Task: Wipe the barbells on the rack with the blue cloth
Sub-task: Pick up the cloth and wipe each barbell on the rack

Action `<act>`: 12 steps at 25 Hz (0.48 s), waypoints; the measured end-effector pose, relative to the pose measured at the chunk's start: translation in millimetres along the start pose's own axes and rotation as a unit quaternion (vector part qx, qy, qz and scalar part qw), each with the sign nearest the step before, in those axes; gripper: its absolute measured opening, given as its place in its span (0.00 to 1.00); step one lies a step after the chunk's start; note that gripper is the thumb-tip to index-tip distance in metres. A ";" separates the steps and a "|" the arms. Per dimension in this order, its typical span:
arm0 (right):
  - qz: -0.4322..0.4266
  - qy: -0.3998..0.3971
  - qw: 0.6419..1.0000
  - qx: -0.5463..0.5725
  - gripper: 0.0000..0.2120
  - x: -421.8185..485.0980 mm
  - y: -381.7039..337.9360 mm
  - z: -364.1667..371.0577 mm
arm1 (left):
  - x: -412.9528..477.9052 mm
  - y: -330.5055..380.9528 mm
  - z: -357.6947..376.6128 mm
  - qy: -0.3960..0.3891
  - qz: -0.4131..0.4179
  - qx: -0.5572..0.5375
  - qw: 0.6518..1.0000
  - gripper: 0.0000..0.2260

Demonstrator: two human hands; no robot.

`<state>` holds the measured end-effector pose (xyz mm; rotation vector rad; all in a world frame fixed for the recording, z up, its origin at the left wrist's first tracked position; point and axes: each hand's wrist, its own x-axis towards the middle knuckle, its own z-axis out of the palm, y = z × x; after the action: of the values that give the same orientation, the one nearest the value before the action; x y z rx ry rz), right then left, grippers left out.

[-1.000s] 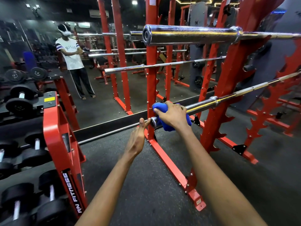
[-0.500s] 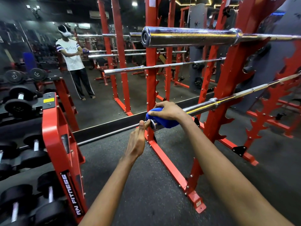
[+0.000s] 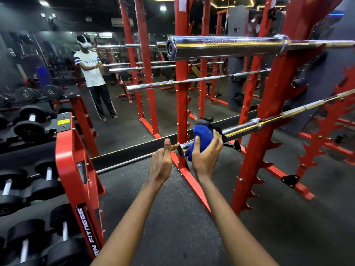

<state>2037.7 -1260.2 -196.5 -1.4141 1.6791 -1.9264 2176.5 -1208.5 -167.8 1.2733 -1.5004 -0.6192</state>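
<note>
Now 1 blue cloth [image 3: 201, 135] on 1 barbell [image 3: 244, 127]: R grip [image 3: 206, 160] clutches it, L grip [image 3: 162, 162] loose, fingertip touching bar end.

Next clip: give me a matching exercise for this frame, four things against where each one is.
Things: 1 blue cloth; 2 left hand; 3 top barbell; 4 dumbbells.
Places: A on the dumbbell rack, far left; B touching the lower barbell's near end; C wrapped on the lower barbell, gripped by the right hand; D highest in view on the barbell rack.
Pairs: 1-C; 2-B; 3-D; 4-A.
</note>
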 end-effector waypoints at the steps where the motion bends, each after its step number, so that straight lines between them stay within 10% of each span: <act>1: 0.062 0.028 0.996 0.064 0.36 -7.7 0.2 6.6 | -0.4 2.4 -0.6 0.002 0.001 0.010 1.000 0.36; 4: 0.244 0.086 0.916 0.306 0.38 -16.9 17.7 21.7 | -3.8 8.3 -2.5 -0.002 0.005 0.029 1.000 0.33; 7: 0.433 -0.017 0.689 0.582 0.40 -15.1 30.8 20.6 | -3.3 9.4 -2.5 -0.010 0.002 0.030 0.999 0.33; 12: 0.507 -0.124 0.501 0.690 0.35 -13.1 15.3 19.8 | 3.0 4.6 0.3 -0.021 -0.011 0.009 1.000 0.34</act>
<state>2053.2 -1268.8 -218.5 0.0941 0.1382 -1.3063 2174.7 -1210.0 -162.9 1.2988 -1.5312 -0.6534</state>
